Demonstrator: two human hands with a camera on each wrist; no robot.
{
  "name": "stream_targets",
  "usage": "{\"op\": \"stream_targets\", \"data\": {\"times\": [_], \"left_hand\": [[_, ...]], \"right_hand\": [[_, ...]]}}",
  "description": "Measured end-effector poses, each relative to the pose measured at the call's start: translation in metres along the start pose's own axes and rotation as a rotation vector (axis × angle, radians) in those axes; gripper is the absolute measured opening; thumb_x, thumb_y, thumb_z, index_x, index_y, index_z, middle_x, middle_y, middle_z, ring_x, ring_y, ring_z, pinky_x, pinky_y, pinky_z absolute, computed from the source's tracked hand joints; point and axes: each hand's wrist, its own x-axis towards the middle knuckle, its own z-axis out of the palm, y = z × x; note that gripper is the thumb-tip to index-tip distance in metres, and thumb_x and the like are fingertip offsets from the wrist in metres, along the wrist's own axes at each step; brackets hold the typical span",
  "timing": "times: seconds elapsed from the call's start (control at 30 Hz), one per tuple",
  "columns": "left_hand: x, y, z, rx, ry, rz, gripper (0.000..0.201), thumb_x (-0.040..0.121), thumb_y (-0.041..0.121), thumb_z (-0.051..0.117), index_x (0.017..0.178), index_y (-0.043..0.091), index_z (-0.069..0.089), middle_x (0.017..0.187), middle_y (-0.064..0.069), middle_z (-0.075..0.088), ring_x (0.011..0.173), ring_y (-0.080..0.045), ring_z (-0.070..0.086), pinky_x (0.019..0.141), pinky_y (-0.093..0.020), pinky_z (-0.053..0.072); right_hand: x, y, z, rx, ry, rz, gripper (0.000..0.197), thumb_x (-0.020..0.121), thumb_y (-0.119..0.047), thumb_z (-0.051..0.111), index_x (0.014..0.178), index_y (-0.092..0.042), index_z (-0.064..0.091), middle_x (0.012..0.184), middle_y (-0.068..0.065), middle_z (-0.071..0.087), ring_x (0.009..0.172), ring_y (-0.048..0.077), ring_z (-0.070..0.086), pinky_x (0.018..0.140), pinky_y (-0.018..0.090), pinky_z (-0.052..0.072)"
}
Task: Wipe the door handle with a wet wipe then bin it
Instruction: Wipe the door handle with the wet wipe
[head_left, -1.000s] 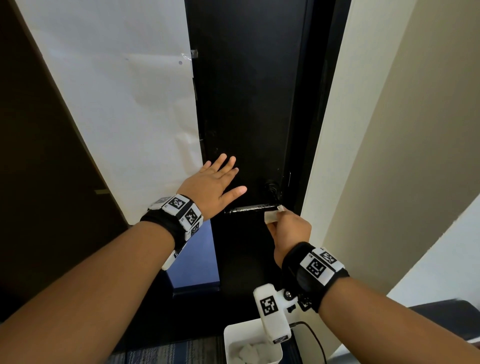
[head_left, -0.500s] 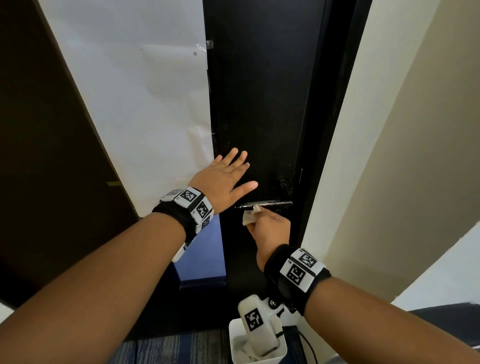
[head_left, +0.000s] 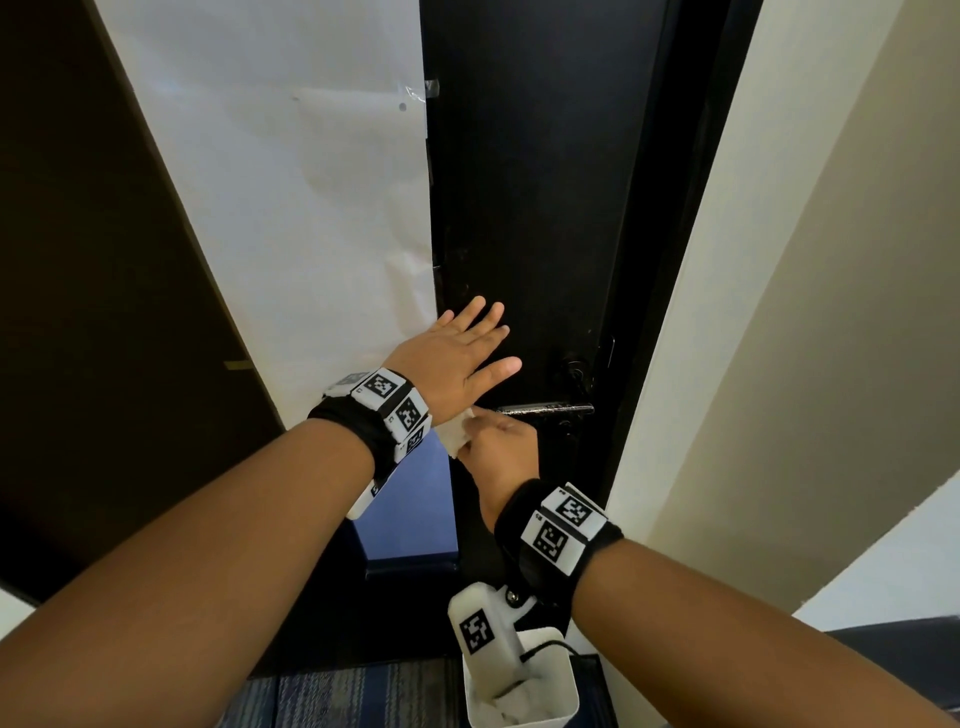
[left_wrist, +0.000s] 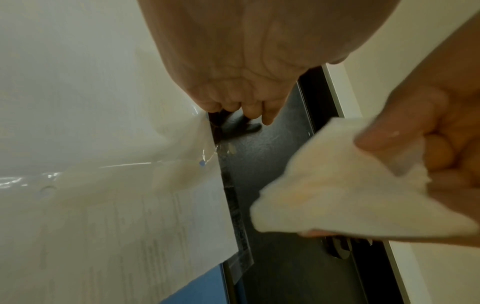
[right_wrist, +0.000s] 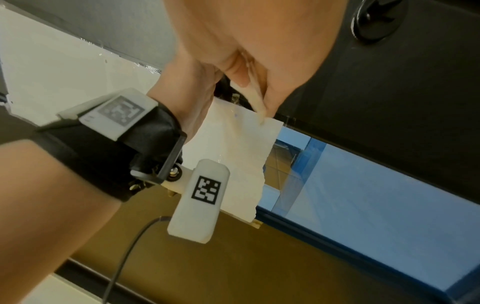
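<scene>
The right hand (head_left: 501, 441) pinches a limp, damp white wet wipe (head_left: 457, 434) just off the free end of the slim dark metal door handle (head_left: 543, 409). The left hand (head_left: 457, 358) lies spread flat against the black door (head_left: 535, 182). Soft and light, the wipe probably drapes best folded over the bar.

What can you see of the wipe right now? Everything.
The wipe is a small off-white sheet, soft and fibrous-looking, crumpled and folded into a rough wedge. The right hand pinches it at one end between thumb and fingers; the rest sticks out free to the left. It sits at the left end of the handle, just below the left hand, in front of the black door. Contact with the handle cannot be told.
</scene>
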Motion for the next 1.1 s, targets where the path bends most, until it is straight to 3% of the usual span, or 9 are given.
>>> {"op": "stream_targets", "data": {"times": [0.17,0.3,0.43,0.53,0.6,0.63,0.67,0.73,1.1], "left_hand": [[-0.004,-0.002,-0.004,-0.134,0.057,0.017,0.063,0.096,0.053,0.015,0.149,0.018,0.024,0.161,0.003,0.008,0.147,-0.008,-0.005,0.121,-0.031,0.0],[-0.02,-0.004,-0.003,-0.122,0.178,0.036,0.062,0.095,0.055,0.022,0.14,0.017,0.043,0.152,-0.002,0.037,0.143,-0.015,0.026,0.116,-0.034,0.023],[-0.03,-0.006,0.007,-0.384,0.279,-0.084,0.074,0.087,0.064,0.015,0.108,0.012,0.063,0.107,-0.01,0.067,0.103,-0.021,0.057,0.094,-0.036,0.045],[-0.029,-0.005,0.017,-0.702,0.288,-0.254,0.063,0.079,0.074,0.016,0.085,0.02,0.047,0.089,-0.003,0.052,0.084,-0.016,0.049,0.084,-0.029,0.039],[-0.032,-0.003,0.019,-0.637,0.313,-0.222,0.066,0.084,0.07,0.018,0.088,0.013,0.052,0.093,-0.003,0.049,0.087,-0.014,0.045,0.084,-0.025,0.033],[-0.034,-0.002,0.02,-0.537,0.297,-0.189,0.072,0.089,0.065,0.021,0.102,0.006,0.06,0.102,-0.004,0.056,0.097,-0.015,0.049,0.091,-0.023,0.032],[-0.035,-0.002,0.021,-0.43,0.266,-0.168,0.067,0.094,0.059,0.024,0.124,0.01,0.057,0.124,-0.003,0.057,0.118,-0.016,0.048,0.102,-0.022,0.027],[-0.039,-0.005,0.021,-0.338,0.198,-0.148,0.058,0.098,0.05,0.024,0.144,0.017,0.037,0.154,0.002,0.033,0.143,-0.011,0.023,0.115,-0.024,0.013],[-0.042,-0.008,0.021,-0.412,0.118,-0.167,0.058,0.098,0.048,0.018,0.148,0.019,0.027,0.158,0.005,0.021,0.146,-0.005,0.012,0.118,-0.026,0.01]], "right_hand": [[0.004,-0.022,-0.017,-0.022,-0.045,0.008,0.024,0.091,0.0,0.05,0.084,-0.017,0.066,0.097,0.013,0.068,0.1,0.031,0.065,0.095,0.048,0.052],[0.021,-0.054,-0.058,-0.196,0.084,-0.231,0.023,0.09,-0.012,0.049,0.088,-0.019,0.071,0.097,0.006,0.07,0.098,0.025,0.066,0.094,0.046,0.053],[0.034,-0.082,-0.083,-0.577,0.138,-0.56,0.03,0.091,-0.011,0.045,0.099,-0.016,0.073,0.097,0.004,0.072,0.089,0.018,0.066,0.081,0.03,0.054],[0.037,-0.085,-0.091,-0.933,0.011,-0.725,0.031,0.092,-0.002,0.043,0.105,-0.01,0.07,0.096,0.005,0.069,0.085,0.016,0.063,0.075,0.017,0.049],[0.04,-0.075,-0.091,-1.216,-0.141,-0.765,0.028,0.09,-0.001,0.045,0.104,-0.007,0.069,0.1,0.01,0.07,0.091,0.024,0.065,0.083,0.029,0.053],[0.042,-0.068,-0.089,-1.359,-0.203,-0.751,0.026,0.09,-0.003,0.045,0.102,-0.007,0.067,0.099,0.011,0.069,0.09,0.028,0.065,0.08,0.033,0.053],[0.042,-0.061,-0.088,-1.466,-0.236,-0.734,0.024,0.09,-0.006,0.045,0.101,-0.009,0.066,0.097,0.01,0.067,0.087,0.029,0.065,0.073,0.033,0.051],[0.041,-0.054,-0.083,-1.554,-0.225,-0.734,0.021,0.091,-0.009,0.044,0.1,-0.01,0.063,0.094,0.008,0.063,0.082,0.029,0.063,0.065,0.027,0.041],[0.037,-0.04,-0.045,-1.546,-0.331,-0.828,0.022,0.089,-0.007,0.044,0.101,-0.007,0.063,0.095,0.009,0.063,0.082,0.023,0.061,0.071,0.028,0.05]]}}
